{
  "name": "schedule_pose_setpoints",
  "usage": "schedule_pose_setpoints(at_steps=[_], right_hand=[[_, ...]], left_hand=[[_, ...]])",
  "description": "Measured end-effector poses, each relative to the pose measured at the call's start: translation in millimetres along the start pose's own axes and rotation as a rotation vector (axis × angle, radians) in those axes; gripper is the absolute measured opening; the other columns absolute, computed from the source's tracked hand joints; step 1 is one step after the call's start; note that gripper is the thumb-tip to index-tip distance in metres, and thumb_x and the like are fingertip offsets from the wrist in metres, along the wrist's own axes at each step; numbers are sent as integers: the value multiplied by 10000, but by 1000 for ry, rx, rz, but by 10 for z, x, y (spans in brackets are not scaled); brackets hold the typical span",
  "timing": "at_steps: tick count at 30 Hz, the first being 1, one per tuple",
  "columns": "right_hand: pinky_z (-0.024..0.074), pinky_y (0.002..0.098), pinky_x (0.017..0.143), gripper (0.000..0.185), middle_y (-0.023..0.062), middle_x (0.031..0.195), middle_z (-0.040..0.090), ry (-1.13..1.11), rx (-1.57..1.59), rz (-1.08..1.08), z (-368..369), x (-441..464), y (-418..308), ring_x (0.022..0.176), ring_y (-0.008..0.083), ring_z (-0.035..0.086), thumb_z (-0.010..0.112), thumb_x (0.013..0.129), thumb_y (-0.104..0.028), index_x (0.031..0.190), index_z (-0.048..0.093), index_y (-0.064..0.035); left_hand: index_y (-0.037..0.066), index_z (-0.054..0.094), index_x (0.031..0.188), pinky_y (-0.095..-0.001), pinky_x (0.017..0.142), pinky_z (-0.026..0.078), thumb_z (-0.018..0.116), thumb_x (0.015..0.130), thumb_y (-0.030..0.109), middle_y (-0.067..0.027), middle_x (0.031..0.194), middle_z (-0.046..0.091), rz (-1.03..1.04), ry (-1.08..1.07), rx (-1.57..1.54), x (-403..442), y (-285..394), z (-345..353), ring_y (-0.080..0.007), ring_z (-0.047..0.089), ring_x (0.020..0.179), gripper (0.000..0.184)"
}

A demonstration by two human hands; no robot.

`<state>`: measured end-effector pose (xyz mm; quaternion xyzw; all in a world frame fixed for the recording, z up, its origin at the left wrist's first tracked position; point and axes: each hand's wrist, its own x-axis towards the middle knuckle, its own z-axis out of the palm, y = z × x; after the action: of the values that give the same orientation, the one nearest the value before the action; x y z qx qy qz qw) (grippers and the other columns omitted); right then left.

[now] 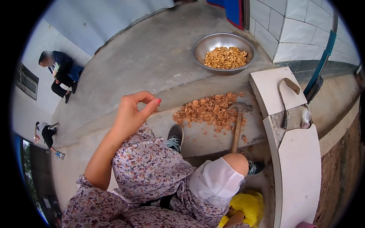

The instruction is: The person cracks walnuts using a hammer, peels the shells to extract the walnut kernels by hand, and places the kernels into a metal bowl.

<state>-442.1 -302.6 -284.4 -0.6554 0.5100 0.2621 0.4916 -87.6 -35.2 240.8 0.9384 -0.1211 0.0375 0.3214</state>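
Note:
My left hand (133, 110) is raised above my left thigh, thumb and forefinger brought together in a pinch. Whatever lies between those fingertips, if anything, I cannot make out. Low in the view, part of my right hand or wrist (236, 218) shows at a yellow bag (247, 207), its fingers hidden. Cracked walnut shells (213, 108) lie heaped on the concrete step in front of my shoes. A hammer (237, 125) rests with its head at the right side of the heap and its wooden handle towards my knee. Behind, a steel bowl (197, 57) holds shelled walnut kernels (226, 57).
On the right runs a low white-tiled wall (298, 171), with a sickle-like metal tool (283, 98) and a small plastic bag (305, 118) on top. A white cloth (216, 178) covers my right thigh. Two other people (62, 70) are far off at the left.

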Motion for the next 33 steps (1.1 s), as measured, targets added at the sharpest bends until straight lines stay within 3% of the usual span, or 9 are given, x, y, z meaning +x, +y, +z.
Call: schedule_pose_setpoints(at_steps=[9,16,24,26,27,28,29,32,33], right_hand=[[436,317,507,324,54,831,513,5,133,84,-171,-269,196,616,223,521,545,839,-175,1148,446,-173],[439,310,460,314,54,797,502,0,317,207,-356,-740,510,564,217,519,544,843,-154,1138,436,-174],[442,301,408,306,53,758,488,-65,768,276,-720,-1672,963,505,211,516,542,847,-129,1126,425,-175],[443,299,395,304,53,749,485,-82,951,147,-867,-2050,727,490,209,516,542,848,-123,1123,423,-176],[391,251,328,296,24,678,414,-40,1069,54,-903,-2336,326,392,167,434,541,834,-45,1069,414,-174],[408,237,358,335,26,682,429,-45,954,-92,-1058,-2495,-38,425,159,434,542,820,-12,1088,419,-171],[343,250,312,300,18,655,369,31,1064,-183,-1165,-2653,-468,415,128,368,545,796,46,976,400,-146],[395,233,384,485,35,747,438,69,967,-355,-1580,-3109,-1684,563,137,452,567,753,71,1146,396,-157],[399,233,401,502,35,781,443,59,967,-448,-1624,-3173,-2046,590,140,458,578,742,64,1151,394,-161]], left_hand=[[-10,615,754,-237,686,426,616,860,162,-27,680,627,9,-21,-143,19,-32,-57,-83,558,675,202],[-5,623,761,-230,669,438,633,854,172,-30,666,622,-22,-50,-430,34,-205,-132,-80,574,661,201],[-2,618,774,-235,695,451,617,864,148,-34,692,625,-50,-106,-732,-50,-318,-266,-92,583,676,174],[1,619,806,-243,700,458,614,868,140,-43,713,628,-32,-53,-824,-63,-363,-312,-104,589,693,152],[1,619,806,-243,700,458,614,868,140,-43,713,628,-52,-66,-830,-64,-419,-322,-104,589,693,152],[1,619,822,-241,710,459,607,875,153,-47,725,631,-22,-35,-840,-38,-475,-341,-108,593,710,161],[2,619,837,-240,720,460,601,883,165,-50,736,634,15,-5,-850,18,-528,-347,-112,597,727,170],[-2,624,887,-254,762,464,576,900,211,-65,774,644,19,0,-885,287,-945,-159,-124,607,754,219],[13,621,924,-278,811,455,548,913,226,-62,818,642,-39,-130,-872,449,-1104,-22,-137,602,815,225]])
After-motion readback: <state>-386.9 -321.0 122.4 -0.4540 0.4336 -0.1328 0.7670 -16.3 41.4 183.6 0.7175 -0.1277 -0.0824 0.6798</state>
